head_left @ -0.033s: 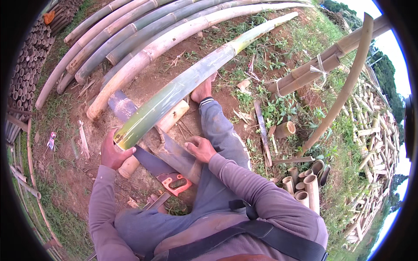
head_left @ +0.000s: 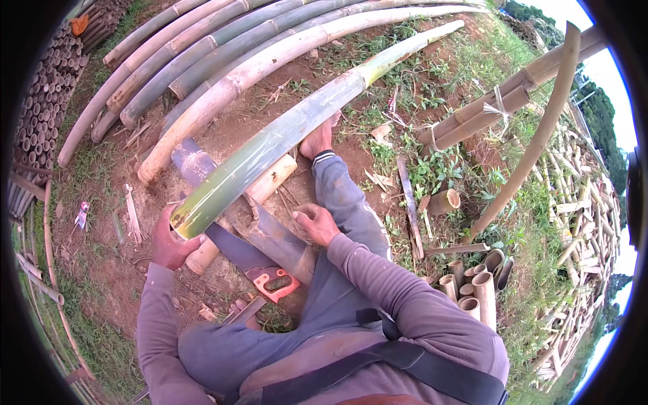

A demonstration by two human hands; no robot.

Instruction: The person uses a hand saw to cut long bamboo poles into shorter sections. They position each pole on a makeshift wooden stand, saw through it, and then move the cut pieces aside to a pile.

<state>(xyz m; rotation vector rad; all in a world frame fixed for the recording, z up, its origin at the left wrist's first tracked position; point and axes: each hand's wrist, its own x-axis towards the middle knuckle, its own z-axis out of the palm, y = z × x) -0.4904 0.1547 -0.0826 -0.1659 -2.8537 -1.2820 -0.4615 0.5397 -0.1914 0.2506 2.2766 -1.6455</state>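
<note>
My left hand (head_left: 173, 237) is wrapped round the near end of a long green bamboo pole (head_left: 270, 138), thumb at the cut rim. The pole slopes away to the upper right, above a short pale bamboo piece (head_left: 273, 177). My right hand (head_left: 317, 224), fingers curled and seemingly holding nothing, is over my bent leg, apart from the pole. Below it lies a curved grey-brown sheet-like piece (head_left: 277, 236). A handsaw (head_left: 275, 285) with an orange handle rests between my legs, its blade pointing up-left under the pole's end.
Several long bamboo poles (head_left: 233, 82) lie side by side at the far left. Tied bamboo (head_left: 479, 118) and a leaning pole (head_left: 530, 152) stand at right. Short cut tubes (head_left: 483, 297) are near my right elbow. A metal blade (head_left: 247, 310) is by my left foot.
The green pole's near end and my left hand on it have shifted slightly left. My right hand has moved up a little. The saw stays in place.
</note>
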